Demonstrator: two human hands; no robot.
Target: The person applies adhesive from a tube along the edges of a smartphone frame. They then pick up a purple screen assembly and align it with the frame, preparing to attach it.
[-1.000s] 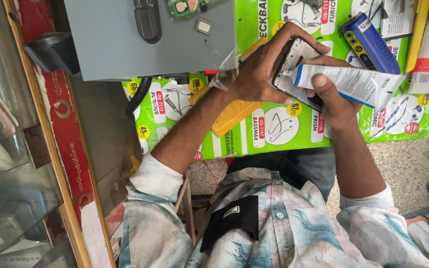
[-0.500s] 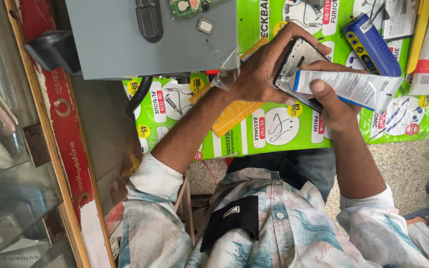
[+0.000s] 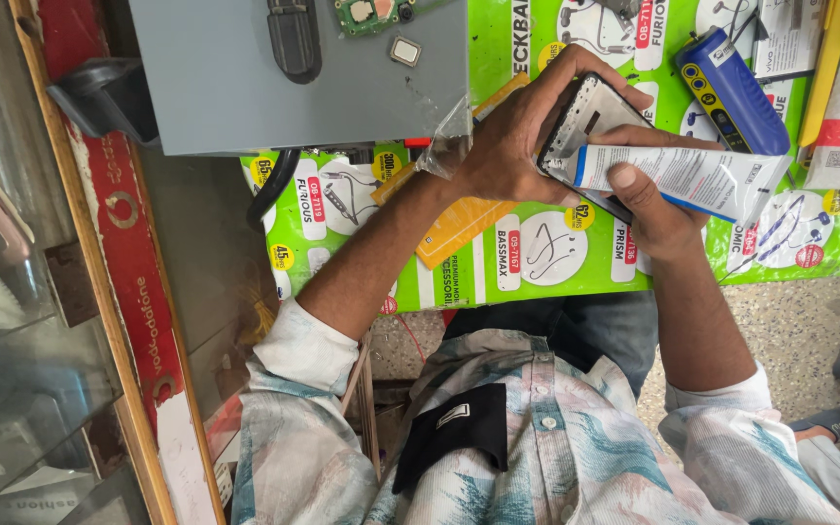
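Little has shifted since earlier: left hand (image 3: 512, 146) still grips the phone frame (image 3: 590, 122), partly hidden; right hand (image 3: 653, 209) fingers clasp the white tube (image 3: 692, 180) against it, over the bench (image 3: 537, 262).

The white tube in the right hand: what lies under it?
Under the white tube lies the phone frame, held by the left hand. The right hand covers its lower edge.

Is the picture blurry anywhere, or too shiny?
Head view: bright, even light, hands sharp; the white tube and phone frame look crisp. The glass case at the left edge is hazy with pale reflections. Shadows stay soft under the grey mat.
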